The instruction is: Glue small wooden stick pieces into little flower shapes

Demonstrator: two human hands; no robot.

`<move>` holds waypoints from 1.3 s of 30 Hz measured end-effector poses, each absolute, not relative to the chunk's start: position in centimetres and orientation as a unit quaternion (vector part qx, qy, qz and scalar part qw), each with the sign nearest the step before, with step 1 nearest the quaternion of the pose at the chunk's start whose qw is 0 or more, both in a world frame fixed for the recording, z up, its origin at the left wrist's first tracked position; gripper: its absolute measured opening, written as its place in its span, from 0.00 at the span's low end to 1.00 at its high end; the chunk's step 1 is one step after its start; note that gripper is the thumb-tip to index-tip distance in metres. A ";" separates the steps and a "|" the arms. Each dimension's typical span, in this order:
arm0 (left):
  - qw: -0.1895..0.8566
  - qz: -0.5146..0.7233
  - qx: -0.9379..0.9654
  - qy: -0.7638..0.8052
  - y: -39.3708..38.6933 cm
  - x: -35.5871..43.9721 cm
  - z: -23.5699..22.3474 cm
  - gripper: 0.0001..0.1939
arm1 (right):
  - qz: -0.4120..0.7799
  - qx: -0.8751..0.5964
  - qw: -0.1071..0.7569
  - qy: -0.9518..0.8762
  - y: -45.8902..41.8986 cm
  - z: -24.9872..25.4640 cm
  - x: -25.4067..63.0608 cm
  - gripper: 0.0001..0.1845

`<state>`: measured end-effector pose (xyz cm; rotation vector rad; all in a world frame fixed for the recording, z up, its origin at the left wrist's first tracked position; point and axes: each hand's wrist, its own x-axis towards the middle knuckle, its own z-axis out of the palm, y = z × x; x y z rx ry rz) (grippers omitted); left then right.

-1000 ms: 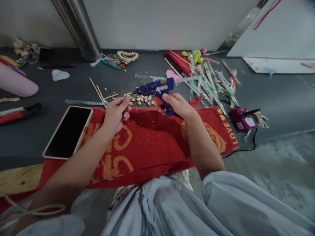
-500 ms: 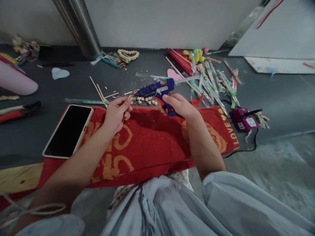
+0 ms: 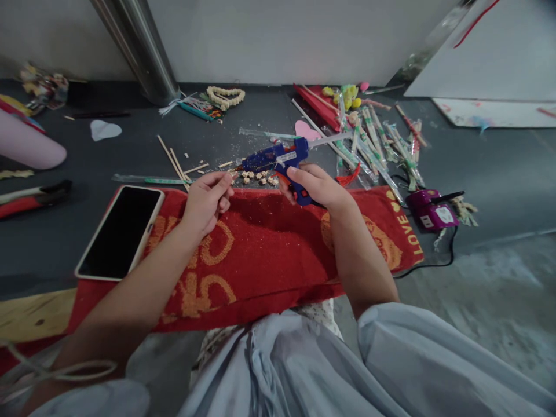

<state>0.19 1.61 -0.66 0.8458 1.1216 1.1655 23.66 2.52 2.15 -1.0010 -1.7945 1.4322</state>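
My right hand point(image 3: 313, 180) is wrapped round the handle of a blue glue gun point(image 3: 292, 162), with a clear glue stick point(image 3: 332, 139) jutting from its back. The gun's nozzle points left, close to the fingertips of my left hand point(image 3: 209, 200). That hand is closed in a pinch; a tiny pale piece seems to show at its fingertips, too small to name. Below both hands lies a red towel point(image 3: 278, 249) with orange lettering. Small cut wooden pieces point(image 3: 259, 176) are scattered just behind the towel, under the gun.
A phone point(image 3: 121, 231) lies left on the towel's edge. Thin wooden sticks point(image 3: 174, 159) lie behind it. Wrapped chopsticks point(image 3: 377, 142) pile up at the right, near a purple device point(image 3: 432, 209) with a black cord. Pliers point(image 3: 35, 197) rest far left; a metal post point(image 3: 139, 52) stands behind.
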 end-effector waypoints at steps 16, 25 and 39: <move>0.610 0.503 0.377 0.483 1.5 0.3 -0.3 0.05 | 0.559 -0.371 0.327 -0.665 2.4 2.5 23.7 0.29; 0.609 0.510 0.380 0.474 1.5 0.2 -0.5 0.05 | 0.568 -0.383 0.319 -0.655 2.5 2.4 24.0 0.29; 0.599 0.484 0.408 0.491 1.3 0.2 -0.5 0.05 | 0.090 -0.682 0.253 -0.680 4.7 0.7 29.1 0.23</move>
